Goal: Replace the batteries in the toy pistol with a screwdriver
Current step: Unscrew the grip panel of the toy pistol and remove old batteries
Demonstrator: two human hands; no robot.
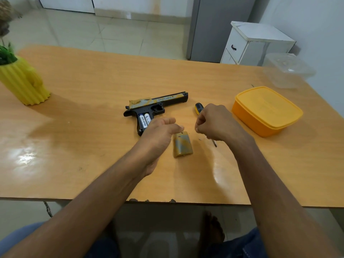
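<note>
Overhead, orange wooden table [93,146] on pale tiled floor [111,28]; left hand [160,135] fingers relaxed, right hand [214,123] fingers curled, grip unclear.

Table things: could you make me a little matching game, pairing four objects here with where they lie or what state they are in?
Things:
1. black and gold toy pistol
2. camouflage-painted grip cover
3. orange lidded plastic box
4. yellow ribbed plant pot

States:
A. far left of the wooden table
B. closed, at the right
C. lying loose between the hands
D. on its side, two white batteries exposed

Pairs: 1-D, 2-C, 3-B, 4-A
</note>
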